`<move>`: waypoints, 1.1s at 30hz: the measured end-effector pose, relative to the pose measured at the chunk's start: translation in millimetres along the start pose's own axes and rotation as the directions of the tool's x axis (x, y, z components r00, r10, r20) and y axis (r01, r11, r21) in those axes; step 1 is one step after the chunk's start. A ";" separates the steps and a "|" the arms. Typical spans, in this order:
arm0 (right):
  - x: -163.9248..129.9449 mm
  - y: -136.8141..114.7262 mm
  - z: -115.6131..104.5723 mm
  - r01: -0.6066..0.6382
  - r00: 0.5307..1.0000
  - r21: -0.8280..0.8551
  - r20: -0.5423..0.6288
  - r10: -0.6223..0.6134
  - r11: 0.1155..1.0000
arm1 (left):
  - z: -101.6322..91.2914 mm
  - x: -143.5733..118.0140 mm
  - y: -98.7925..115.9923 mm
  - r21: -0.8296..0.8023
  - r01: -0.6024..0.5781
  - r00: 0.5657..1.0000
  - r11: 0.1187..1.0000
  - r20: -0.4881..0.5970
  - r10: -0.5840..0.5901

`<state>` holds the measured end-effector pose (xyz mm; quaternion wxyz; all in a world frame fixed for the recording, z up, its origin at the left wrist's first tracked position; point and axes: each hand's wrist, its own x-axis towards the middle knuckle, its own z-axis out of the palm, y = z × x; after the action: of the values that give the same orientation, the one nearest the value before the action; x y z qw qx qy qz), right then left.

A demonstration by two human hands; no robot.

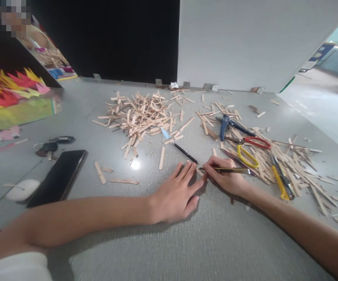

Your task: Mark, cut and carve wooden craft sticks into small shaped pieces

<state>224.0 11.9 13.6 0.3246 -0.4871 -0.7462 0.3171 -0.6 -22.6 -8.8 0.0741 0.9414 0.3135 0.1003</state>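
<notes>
Left hand (176,195) flat on grey table (216,242), white wall (245,43) behind.

- Grey tabletop (216,242) under both hands.
- Heap of wooden sticks (139,115) beyond the left hand (176,197).
- Black phone (58,177) left of it.
- Scissors (252,142), pliers (226,125) beyond the right hand (226,175).

Looks like a craft room or hobby workspace to me, maybe a classroom art corner. The grey table (186,249) is covered in a big pile of wooden craft sticks (139,115) plus offcuts and splinters everywhere. Tools are scattered around: red scissors (255,142), yellow scissors (246,156), blue-handled pliers (224,125), a yellow utility knife (281,183). Off to the side there's bright red and yellow cut paper (8,88). Someone's phone (59,175) and keys (53,145) are dumped there too, so pretty informal.
</notes>
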 end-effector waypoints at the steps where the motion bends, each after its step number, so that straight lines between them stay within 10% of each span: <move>1: 0.0 -0.2 -0.2 0.000 1.000 0.003 0.004 0.000 1.000 | 0.3 -0.2 0.0 0.000 0.001 1.000 1.000 0.001 -0.001; 33: 1.0 3.6 -1.4 0.087 0.995 -0.023 0.055 -0.086 0.996 | 0.2 0.0 -2.0 0.007 -0.014 1.000 1.000 0.024 0.014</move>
<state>226.7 14.2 11.8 0.3114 -0.4496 -0.7792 0.3061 -1.7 -21.0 -9.4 0.0738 0.9449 0.3064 0.0884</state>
